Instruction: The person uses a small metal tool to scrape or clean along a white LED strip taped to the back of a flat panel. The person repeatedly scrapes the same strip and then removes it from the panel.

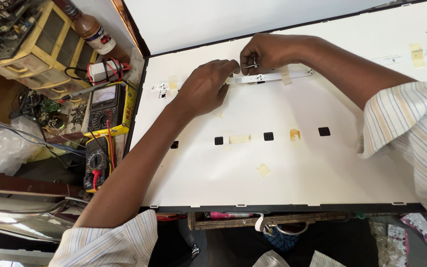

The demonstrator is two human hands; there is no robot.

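Strip: a narrow white strip is laid across the upper part of the white panel, held down by tape pieces.
Right hand: the right hand is set over the strip's middle; its grip is pinched together on a small metal tool, whose tip is aimed down at the strip.
Left hand: the left hand is pressed on the strip's left part, fingers curled; whether anything is clamped cannot be told.
Relation: the strip is passed directly beneath both grips, its ends left showing on either side.
Surroundings: two meters are kept left of the panel, with a bottle behind them.
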